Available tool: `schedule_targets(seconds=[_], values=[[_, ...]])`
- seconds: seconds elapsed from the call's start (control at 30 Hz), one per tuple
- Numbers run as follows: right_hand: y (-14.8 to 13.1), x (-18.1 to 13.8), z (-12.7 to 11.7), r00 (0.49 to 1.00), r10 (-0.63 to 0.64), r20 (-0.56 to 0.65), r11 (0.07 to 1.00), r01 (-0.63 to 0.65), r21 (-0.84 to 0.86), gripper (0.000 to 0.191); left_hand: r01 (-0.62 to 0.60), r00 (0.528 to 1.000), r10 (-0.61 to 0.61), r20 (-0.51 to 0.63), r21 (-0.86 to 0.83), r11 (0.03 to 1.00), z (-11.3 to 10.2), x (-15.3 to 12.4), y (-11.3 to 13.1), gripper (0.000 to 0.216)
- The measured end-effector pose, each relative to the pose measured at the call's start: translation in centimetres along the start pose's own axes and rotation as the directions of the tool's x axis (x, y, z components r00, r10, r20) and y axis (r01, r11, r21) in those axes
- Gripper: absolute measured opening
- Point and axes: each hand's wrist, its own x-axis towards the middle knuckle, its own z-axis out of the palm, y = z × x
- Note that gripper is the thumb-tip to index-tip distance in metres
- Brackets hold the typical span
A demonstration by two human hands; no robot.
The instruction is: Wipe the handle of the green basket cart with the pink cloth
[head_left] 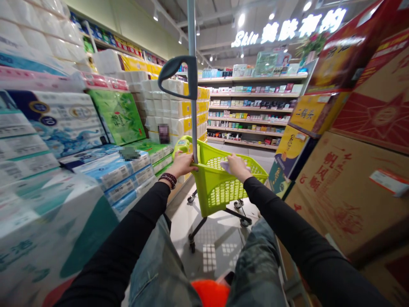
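A lime-green shopping cart [220, 192] with a perforated basket stands on dark legs and casters in front of my knees. My left hand [184, 164], with a beaded bracelet at the wrist, is closed on the near left corner of its rim, beside the upright metal pole [194, 123]. High on that pole sits a dark grey loop handle [179, 79]. My right hand [239, 167] is at the basket's right side, fingers closed on a pale lilac cloth [226, 166]. Part of the cloth is hidden behind the fingers.
Packs of tissue paper [121, 115] are stacked along the left. Cardboard boxes [358, 192] rise close on the right, beside my right arm. Shelves [249, 106] of small goods stand across the back. Something orange [211, 293] shows between my legs.
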Motion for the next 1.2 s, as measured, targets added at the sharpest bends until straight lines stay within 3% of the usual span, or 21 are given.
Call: schedule_targets(seconds=[0.07, 0.17, 0.3, 0.47, 0.53, 0.67, 0.8, 1.0, 1.2], values=[[-2.3, 0.5, 0.6, 0.996, -0.082, -0.044, 0.977, 0.089, 0.191, 0.021, -0.003, 1.0, 0.003, -0.009, -0.002, 1.0, 0.1, 0.1, 0.2, 0.035], [-4.7, 0.5, 2.1, 0.991, -0.123, -0.061, 0.856, 0.137, 0.498, 0.018, -0.014, 1.0, 0.014, -0.005, 0.013, 1.0, 0.2, 0.2, 0.4, 0.037], [-4.9, -0.5, 4.2, 0.982, -0.186, -0.031, 0.734, 0.16, 0.66, 0.038, -0.032, 0.999, 0.032, -0.001, 0.024, 0.999, 0.4, 0.3, 0.4, 0.039], [-2.3, -1.3, 5.5, 0.909, -0.412, -0.061, 0.679, 0.35, 0.646, 0.044, -0.048, 0.999, 0.048, -0.01, 0.017, 0.999, 0.6, 0.3, 0.1, 0.037], [-1.1, -1.3, 5.9, 0.895, -0.443, -0.056, 0.695, 0.382, 0.609, 0.046, -0.049, 0.999, 0.05, -0.016, 0.015, 0.999, 0.6, 0.2, 0.1, 0.036], [0.5, -1.1, 6.5, 0.933, -0.357, -0.056, 0.771, 0.328, 0.546, 0.037, -0.054, 0.998, 0.055, -0.014, 0.013, 0.998, 0.4, 0.1, 0.3, 0.036], [-0.1, -1.1, 6.8, 0.955, -0.283, -0.094, 0.819, 0.291, 0.495, 0.03, -0.047, 0.999, 0.047, 0.0, 0.025, 0.999, 0.4, 0.4, 0.2, 0.036], [-2.3, -1.2, 6.3, 0.942, -0.302, -0.144, 0.794, 0.332, 0.509, 0.038, -0.05, 0.999, 0.05, 0.012, 0.018, 0.999, 0.8, 1.3, -0.5, 0.036], [-0.7, -1.6, 5.3, 0.965, -0.249, -0.082, 0.879, 0.261, 0.398, 0.022, -0.065, 0.998, 0.065, 0.006, 0.011, 0.998, 1.1, 1.6, -1.0, 0.035]])
